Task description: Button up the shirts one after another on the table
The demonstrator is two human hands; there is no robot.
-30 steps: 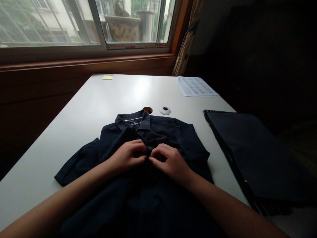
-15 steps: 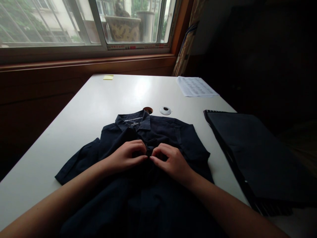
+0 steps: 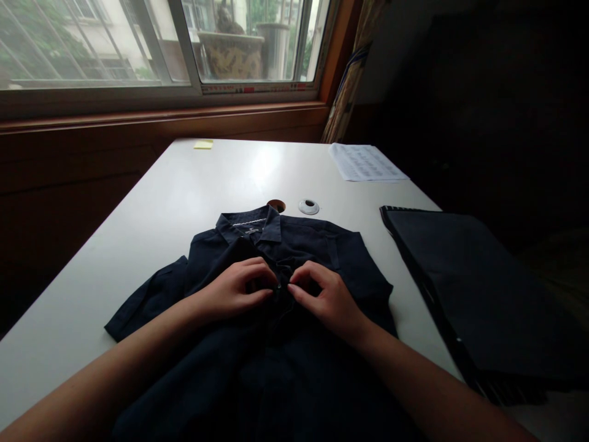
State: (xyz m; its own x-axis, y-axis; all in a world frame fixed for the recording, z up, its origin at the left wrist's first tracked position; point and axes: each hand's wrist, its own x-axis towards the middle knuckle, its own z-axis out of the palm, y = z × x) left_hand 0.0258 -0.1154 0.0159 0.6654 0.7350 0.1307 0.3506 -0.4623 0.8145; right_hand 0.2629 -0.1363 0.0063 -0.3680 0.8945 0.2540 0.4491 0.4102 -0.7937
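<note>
A dark navy short-sleeved shirt (image 3: pixel 322 245) lies front up on the white table (image 3: pixel 184 184), collar toward the window. My left hand (image 3: pixel 237 290) pinches the shirt's front placket just below the collar, fingers curled. My right hand (image 3: pixel 327 297) pinches the facing edge of the placket, thumb and forefinger pressed together. The two hands sit a finger's width apart over the chest. A small button shows between them.
A dark folded cloth with striped edge (image 3: pixel 469 288) lies at the right of the table. Printed paper (image 3: pixel 365 162) and a yellow sticky note (image 3: pixel 203 145) lie at the far side. A cable hole (image 3: pixel 276 205) and its white cap (image 3: pixel 308 207) sit beyond the collar.
My right hand has shifted slightly right and away from the left, opening a small gap at the placket. The shirt has hardly moved.
</note>
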